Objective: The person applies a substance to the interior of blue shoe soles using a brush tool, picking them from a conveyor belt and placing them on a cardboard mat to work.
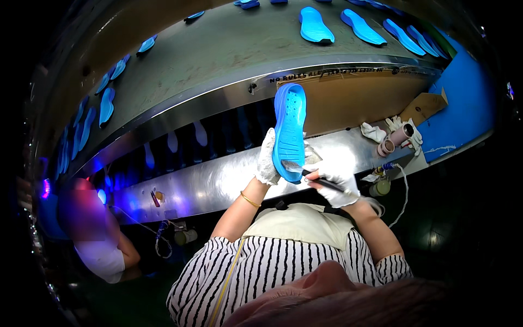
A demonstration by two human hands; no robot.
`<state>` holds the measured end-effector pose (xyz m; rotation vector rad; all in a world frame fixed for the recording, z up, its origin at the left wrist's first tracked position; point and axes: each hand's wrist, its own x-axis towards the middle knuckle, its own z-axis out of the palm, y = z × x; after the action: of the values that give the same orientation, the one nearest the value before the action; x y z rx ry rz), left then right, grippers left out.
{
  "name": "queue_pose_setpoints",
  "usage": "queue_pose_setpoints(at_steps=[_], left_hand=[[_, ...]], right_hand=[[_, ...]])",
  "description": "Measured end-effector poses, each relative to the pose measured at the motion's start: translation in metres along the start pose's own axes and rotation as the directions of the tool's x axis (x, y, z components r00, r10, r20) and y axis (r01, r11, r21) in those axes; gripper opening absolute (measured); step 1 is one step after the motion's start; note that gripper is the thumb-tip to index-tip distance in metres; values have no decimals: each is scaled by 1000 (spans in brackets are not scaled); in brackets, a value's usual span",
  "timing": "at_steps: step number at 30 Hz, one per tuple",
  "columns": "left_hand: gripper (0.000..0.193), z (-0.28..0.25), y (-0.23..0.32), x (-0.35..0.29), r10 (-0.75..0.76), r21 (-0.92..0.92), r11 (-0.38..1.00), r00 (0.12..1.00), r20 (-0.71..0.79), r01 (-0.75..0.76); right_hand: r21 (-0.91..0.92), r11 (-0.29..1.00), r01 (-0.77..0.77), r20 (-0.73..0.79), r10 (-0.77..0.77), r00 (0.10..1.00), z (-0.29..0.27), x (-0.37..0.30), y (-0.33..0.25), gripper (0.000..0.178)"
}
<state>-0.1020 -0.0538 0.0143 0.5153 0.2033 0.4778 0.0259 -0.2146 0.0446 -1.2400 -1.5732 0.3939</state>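
Note:
A bright blue shoe sole is held up over the steel ledge, its hollowed inner side showing. My left hand, in a white glove, grips it along the left side near the heel end. A brush with a dark handle is in my right hand, which is also gloved, with bare fingertips showing. The brush head lies against the sole's lower end, at the heel. Part of the left hand's fingers are hidden behind the sole.
Several blue soles lie on the dark green belt beyond. The steel ledge carries a pink bottle and white gloves on the right. Cardboard stands behind it. Another person sits at the left.

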Motion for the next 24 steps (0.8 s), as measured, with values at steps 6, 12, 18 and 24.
queue_pose_setpoints(at_steps=[6, 12, 18, 24], left_hand=[[58, 1, 7, 0, -17, 26, 1000, 999, 51, 16], [55, -2, 25, 6, 199, 199, 957, 976, 84, -212], [78, 48, 88, -4, 166, 12, 984, 943, 289, -177], [85, 57, 205, 28, 422, -432, 819, 906, 10, -377]], right_hand=[[-250, 944, 216, -256, -280, 925, -28, 58, -5, 17], [-386, 855, 345, 101, -333, 938, -33, 56, -4, 21], [146, 988, -59, -269, 97, 958, -28, 17, 23, 20], [682, 606, -409, -188, 685, 703, 5, -7, 113, 23]])
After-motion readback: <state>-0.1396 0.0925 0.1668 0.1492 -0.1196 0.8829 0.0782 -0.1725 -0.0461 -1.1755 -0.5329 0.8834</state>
